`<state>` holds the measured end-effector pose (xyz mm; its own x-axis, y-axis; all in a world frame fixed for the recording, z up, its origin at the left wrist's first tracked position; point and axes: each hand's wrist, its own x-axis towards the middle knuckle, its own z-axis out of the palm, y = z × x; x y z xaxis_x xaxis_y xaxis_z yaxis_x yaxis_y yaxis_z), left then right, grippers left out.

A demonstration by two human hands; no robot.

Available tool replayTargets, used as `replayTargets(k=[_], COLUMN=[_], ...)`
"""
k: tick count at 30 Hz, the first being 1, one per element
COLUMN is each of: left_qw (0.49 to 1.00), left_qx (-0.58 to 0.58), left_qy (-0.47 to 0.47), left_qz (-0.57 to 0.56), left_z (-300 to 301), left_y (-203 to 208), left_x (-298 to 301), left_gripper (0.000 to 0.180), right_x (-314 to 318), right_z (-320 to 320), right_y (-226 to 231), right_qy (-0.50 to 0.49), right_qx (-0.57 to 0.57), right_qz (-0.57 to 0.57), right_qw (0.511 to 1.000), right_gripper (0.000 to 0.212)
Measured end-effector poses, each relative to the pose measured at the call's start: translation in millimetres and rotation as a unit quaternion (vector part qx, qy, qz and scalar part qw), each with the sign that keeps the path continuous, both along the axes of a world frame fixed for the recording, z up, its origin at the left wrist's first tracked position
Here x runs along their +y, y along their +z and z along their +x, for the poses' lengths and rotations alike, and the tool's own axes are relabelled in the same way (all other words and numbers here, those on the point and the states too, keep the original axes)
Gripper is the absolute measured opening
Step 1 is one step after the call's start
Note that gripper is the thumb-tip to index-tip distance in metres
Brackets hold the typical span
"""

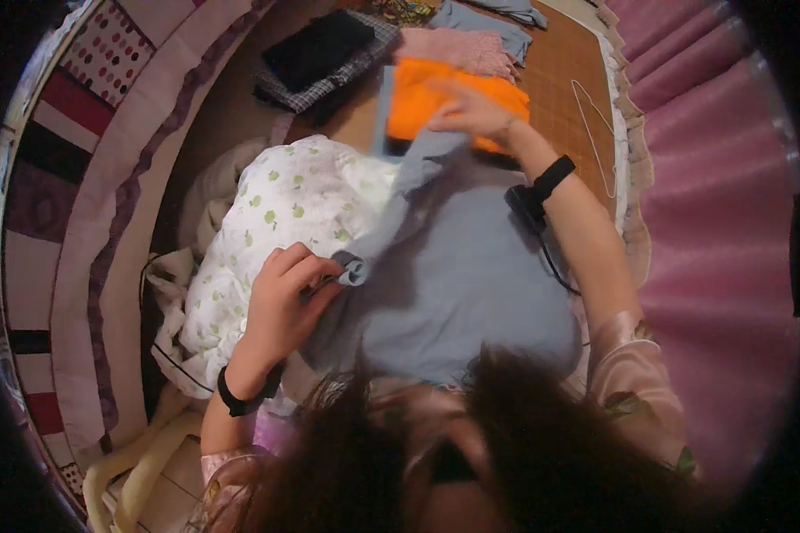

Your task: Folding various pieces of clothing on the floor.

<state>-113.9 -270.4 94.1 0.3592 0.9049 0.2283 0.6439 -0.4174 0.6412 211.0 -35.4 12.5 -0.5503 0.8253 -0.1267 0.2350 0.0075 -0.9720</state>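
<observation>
A grey-blue garment (471, 258) lies spread in front of me, its left side lifted and folded along an edge. My left hand (289, 289) pinches a rolled end of that edge, near the middle of the view. Farther away, my right hand (476, 115) grips the other end of the same edge, its fingers slightly blurred, just over a folded orange cloth (418, 89). To the left of the garment bulges a white cloth with green apple prints (284, 195), touching it. Hair at the bottom hides the garment's near side.
Beyond sit a black folded cloth (320, 53) on checked fabric (373, 49), a pink knit piece (458, 49) and grey-blue clothes (480, 27). A white wire hanger (596, 133) lies on the brown mat (564, 98). Pink curtains (720, 222) hang at right, patterned fabric (107, 195) at left.
</observation>
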Motion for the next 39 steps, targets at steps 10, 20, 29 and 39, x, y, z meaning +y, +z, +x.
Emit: replayTargets(k=[10, 20, 29, 39], left_qw=[0.933, 0.958, 0.977, 0.975], left_qx=[-0.242, -0.145, -0.049, -0.001], left_qy=[0.247, 0.247, 0.191, 0.208], left_qz=[-0.101, -0.027, -0.086, -0.082], left_z=[-2, -11, 1, 3], left_y=[-18, -11, -15, -18], left_x=[17, 12, 17, 18], left_gripper=[0.01, 0.013, 0.049, 0.049], right_x=[35, -20, -78, -73], right_z=[11, 144, 166, 150], right_y=[-52, 18, -14, -12], right_qy=[-0.162, -0.039, -0.1, -0.101], right_qx=[-0.017, -0.384, -0.423, -0.236], right_qz=[0.11, 0.109, -0.114, 0.046], right_qw=[0.98, 0.916, 0.893, 0.965], right_gripper=[0.062, 0.034, 0.049, 0.03])
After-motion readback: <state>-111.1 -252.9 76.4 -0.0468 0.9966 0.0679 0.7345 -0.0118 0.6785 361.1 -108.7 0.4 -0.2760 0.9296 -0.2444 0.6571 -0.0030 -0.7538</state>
